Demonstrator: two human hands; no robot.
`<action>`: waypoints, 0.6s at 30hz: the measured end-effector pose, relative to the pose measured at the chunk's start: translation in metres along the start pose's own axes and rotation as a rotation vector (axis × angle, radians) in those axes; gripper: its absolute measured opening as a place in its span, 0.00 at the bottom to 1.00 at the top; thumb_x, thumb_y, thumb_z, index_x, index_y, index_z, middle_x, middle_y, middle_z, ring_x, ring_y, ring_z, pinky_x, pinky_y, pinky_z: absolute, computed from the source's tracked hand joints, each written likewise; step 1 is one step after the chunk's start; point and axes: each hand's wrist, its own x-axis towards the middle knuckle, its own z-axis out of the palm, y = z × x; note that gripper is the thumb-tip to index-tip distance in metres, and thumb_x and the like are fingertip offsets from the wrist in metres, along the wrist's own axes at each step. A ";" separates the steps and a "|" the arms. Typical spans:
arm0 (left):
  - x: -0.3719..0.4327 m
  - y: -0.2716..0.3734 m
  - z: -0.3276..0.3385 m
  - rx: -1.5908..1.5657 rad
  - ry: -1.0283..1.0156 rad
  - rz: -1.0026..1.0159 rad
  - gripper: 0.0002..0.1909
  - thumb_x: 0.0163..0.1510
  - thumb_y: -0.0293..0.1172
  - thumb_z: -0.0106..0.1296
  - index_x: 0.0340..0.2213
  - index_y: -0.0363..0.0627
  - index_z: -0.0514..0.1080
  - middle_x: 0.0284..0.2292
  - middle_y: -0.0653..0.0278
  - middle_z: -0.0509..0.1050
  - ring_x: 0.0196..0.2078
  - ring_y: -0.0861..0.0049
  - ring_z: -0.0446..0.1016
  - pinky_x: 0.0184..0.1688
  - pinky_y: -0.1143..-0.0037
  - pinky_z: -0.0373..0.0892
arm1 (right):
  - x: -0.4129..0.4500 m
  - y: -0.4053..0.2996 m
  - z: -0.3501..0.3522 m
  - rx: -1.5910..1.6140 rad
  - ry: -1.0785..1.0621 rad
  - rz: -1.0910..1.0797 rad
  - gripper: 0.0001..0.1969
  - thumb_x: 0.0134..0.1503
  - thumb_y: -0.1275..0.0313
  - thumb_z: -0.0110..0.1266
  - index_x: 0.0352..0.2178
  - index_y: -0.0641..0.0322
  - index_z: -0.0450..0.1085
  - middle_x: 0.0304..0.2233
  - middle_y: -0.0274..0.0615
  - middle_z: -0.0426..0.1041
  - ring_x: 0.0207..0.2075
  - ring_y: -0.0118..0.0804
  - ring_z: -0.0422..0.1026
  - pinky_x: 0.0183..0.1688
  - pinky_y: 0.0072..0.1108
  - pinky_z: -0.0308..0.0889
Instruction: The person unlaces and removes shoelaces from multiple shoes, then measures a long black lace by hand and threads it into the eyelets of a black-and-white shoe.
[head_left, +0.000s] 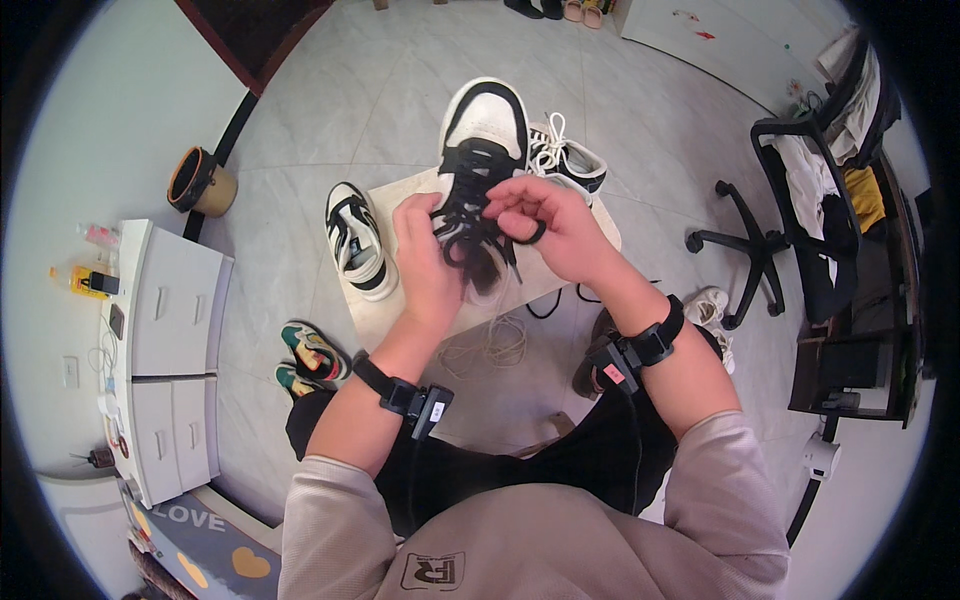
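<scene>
A white and black sneaker (487, 124) with black laces points its toe away from me, above a low pale board. My left hand (426, 255) holds the shoe's left side near the ankle opening. Black shoelace (531, 234) loops around a finger of my right hand (544, 221), whose fingers pinch by the upper eyelets; the fingertips are partly hidden. Another white and black sneaker (356, 244) lies at the board's left edge. Behind my right hand stands a black and white shoe (585, 166) with thick white laces.
The pale board (375, 319) rests on grey floor tiles. Loose pale cord (499, 349) lies below it. Multicoloured shoes (313, 352) stand left, white shoes (706, 306) right. Beyond are a waste bin (214, 187), white drawers (176, 300) and a black swivel chair (765, 244).
</scene>
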 end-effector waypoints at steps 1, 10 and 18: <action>0.001 -0.001 -0.001 -0.001 0.000 0.000 0.27 0.40 0.14 0.51 0.46 0.34 0.64 0.40 0.48 0.66 0.43 0.49 0.67 0.48 0.66 0.65 | 0.001 0.001 -0.002 -0.001 0.000 0.000 0.15 0.56 0.84 0.55 0.46 0.66 0.70 0.40 0.40 0.75 0.40 0.30 0.74 0.46 0.20 0.70; -0.002 0.006 -0.002 0.004 -0.051 -0.037 0.27 0.38 0.11 0.43 0.45 0.32 0.64 0.42 0.46 0.67 0.45 0.48 0.68 0.49 0.65 0.67 | 0.000 -0.006 0.007 -0.736 -0.056 -0.235 0.15 0.49 0.80 0.64 0.41 0.65 0.73 0.35 0.40 0.74 0.35 0.34 0.74 0.37 0.23 0.71; -0.008 0.001 0.005 0.066 -0.119 -0.074 0.26 0.41 0.10 0.43 0.45 0.34 0.67 0.44 0.46 0.69 0.47 0.47 0.69 0.51 0.62 0.68 | 0.005 0.000 0.018 -0.183 0.159 0.018 0.10 0.56 0.75 0.63 0.36 0.71 0.72 0.28 0.38 0.75 0.28 0.23 0.69 0.30 0.19 0.65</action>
